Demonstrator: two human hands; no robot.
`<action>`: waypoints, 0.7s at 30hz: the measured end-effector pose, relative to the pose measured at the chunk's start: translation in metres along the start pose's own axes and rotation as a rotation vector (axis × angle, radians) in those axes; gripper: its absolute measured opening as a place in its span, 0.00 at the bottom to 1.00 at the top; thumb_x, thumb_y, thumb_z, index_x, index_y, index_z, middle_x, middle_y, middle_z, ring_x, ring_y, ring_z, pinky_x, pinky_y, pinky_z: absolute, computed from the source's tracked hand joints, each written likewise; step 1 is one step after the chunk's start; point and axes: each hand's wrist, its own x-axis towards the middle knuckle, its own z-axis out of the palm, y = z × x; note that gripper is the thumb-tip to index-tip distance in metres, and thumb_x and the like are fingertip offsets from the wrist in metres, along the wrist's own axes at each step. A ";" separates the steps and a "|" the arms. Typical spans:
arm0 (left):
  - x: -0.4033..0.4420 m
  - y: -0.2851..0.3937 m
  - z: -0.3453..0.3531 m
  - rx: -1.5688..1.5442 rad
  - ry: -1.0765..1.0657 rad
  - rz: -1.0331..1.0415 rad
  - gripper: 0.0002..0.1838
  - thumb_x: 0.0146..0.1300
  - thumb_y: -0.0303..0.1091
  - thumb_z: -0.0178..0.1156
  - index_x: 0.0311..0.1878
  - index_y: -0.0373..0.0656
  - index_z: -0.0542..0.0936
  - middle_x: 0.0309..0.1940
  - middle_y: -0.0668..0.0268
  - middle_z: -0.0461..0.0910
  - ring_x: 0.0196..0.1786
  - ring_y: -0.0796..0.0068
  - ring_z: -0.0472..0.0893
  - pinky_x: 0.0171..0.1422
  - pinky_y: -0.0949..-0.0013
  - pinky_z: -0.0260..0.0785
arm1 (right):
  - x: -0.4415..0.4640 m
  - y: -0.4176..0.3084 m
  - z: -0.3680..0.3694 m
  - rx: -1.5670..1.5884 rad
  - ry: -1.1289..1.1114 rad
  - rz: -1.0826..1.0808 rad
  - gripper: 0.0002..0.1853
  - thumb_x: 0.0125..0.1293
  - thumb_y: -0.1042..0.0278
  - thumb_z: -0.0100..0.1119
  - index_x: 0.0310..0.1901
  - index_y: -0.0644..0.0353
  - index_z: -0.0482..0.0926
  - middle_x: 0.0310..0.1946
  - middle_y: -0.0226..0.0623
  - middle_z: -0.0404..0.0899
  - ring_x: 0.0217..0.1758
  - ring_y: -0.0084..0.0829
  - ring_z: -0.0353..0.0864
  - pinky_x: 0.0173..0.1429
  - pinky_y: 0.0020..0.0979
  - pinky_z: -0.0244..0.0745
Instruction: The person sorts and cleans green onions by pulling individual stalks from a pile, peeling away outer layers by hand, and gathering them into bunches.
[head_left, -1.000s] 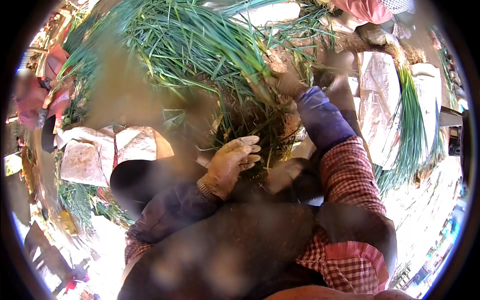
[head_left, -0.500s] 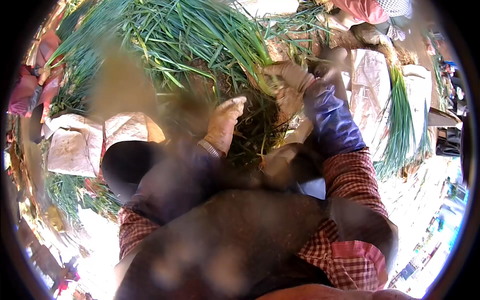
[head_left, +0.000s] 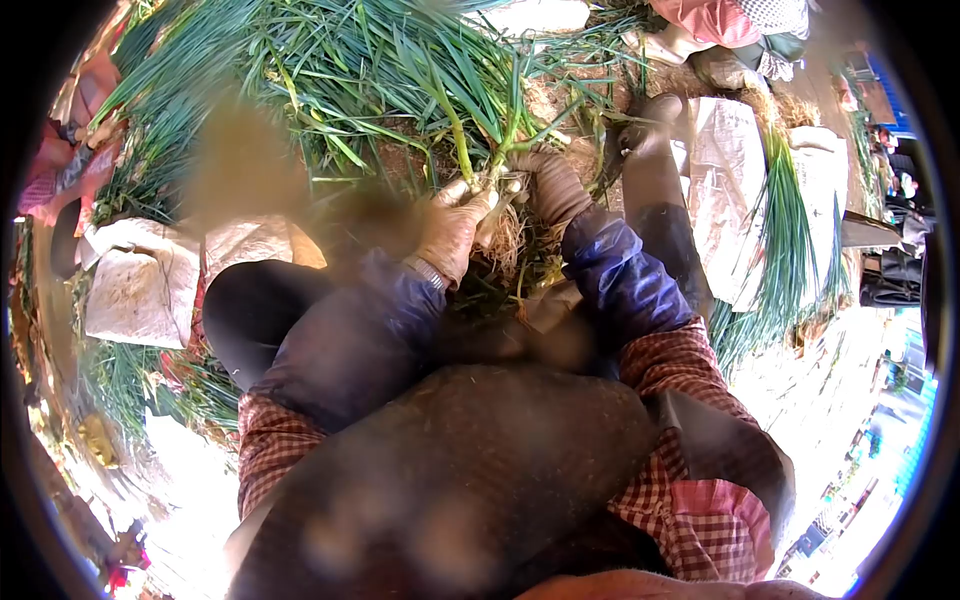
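In front of me, my left hand [head_left: 452, 232], in a dirty pale glove, is closed with thumb and fingers on the white base of a green onion. My right hand [head_left: 550, 185], gloved too, is wrapped round the same small bunch of green onions [head_left: 507, 135] from the right side. Pale, stringy roots [head_left: 503, 248] hang below between both hands. The leaves point away from me toward a large heap of green onions [head_left: 370, 70]. Blurred spots on the lens hide some ground left of my left hand.
Pale sacks [head_left: 150, 285] lie at the left, with more green onions beneath. At the right, a bundle of green onions [head_left: 785, 220] lies across a whitish sack [head_left: 730, 180]. Another person in a pink garment [head_left: 712, 20] is at the top right; more pink clothing shows far left.
My right hand has brought the green onions leftward and nearer to me. My left hand, empty before, has taken hold of their base.
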 end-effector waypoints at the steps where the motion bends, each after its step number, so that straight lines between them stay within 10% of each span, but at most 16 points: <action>1: 0.003 -0.002 -0.002 -0.003 0.000 0.001 0.14 0.66 0.28 0.58 0.54 0.36 0.77 0.36 0.67 0.81 0.30 0.86 0.75 0.29 0.83 0.67 | 0.004 0.005 -0.008 -0.003 0.000 0.000 0.06 0.61 0.75 0.57 0.40 0.62 0.78 0.25 0.32 0.79 0.17 0.26 0.75 0.16 0.26 0.69; 5: 0.003 0.001 -0.002 0.073 0.056 0.085 0.16 0.64 0.27 0.60 0.55 0.35 0.77 0.41 0.66 0.81 0.38 0.83 0.79 0.38 0.81 0.73 | 0.032 0.026 -0.034 -1.471 -0.540 -1.087 0.09 0.59 0.77 0.53 0.41 0.64 0.78 0.27 0.35 0.79 0.17 0.27 0.75 0.17 0.28 0.69; 11: 0.007 -0.001 -0.008 0.129 0.043 0.130 0.15 0.63 0.24 0.60 0.53 0.34 0.78 0.43 0.66 0.81 0.42 0.81 0.79 0.48 0.80 0.73 | -0.012 -0.001 -0.016 -0.203 -0.187 0.067 0.18 0.63 0.68 0.55 0.55 0.57 0.74 0.42 0.39 0.80 0.27 0.27 0.79 0.21 0.29 0.74; 15: 0.006 -0.007 -0.001 0.078 -0.024 -0.007 0.17 0.61 0.22 0.62 0.54 0.33 0.77 0.44 0.63 0.81 0.43 0.80 0.79 0.50 0.79 0.73 | 0.006 0.004 -0.003 0.132 0.223 0.176 0.10 0.62 0.67 0.57 0.45 0.59 0.76 0.28 0.35 0.78 0.17 0.28 0.68 0.17 0.24 0.66; 21: 0.007 -0.012 -0.001 0.109 -0.027 0.042 0.16 0.60 0.21 0.62 0.52 0.33 0.78 0.43 0.64 0.81 0.42 0.79 0.79 0.48 0.78 0.74 | 0.007 0.002 -0.010 0.272 0.111 0.132 0.08 0.61 0.71 0.54 0.41 0.62 0.76 0.29 0.43 0.81 0.17 0.29 0.73 0.15 0.26 0.67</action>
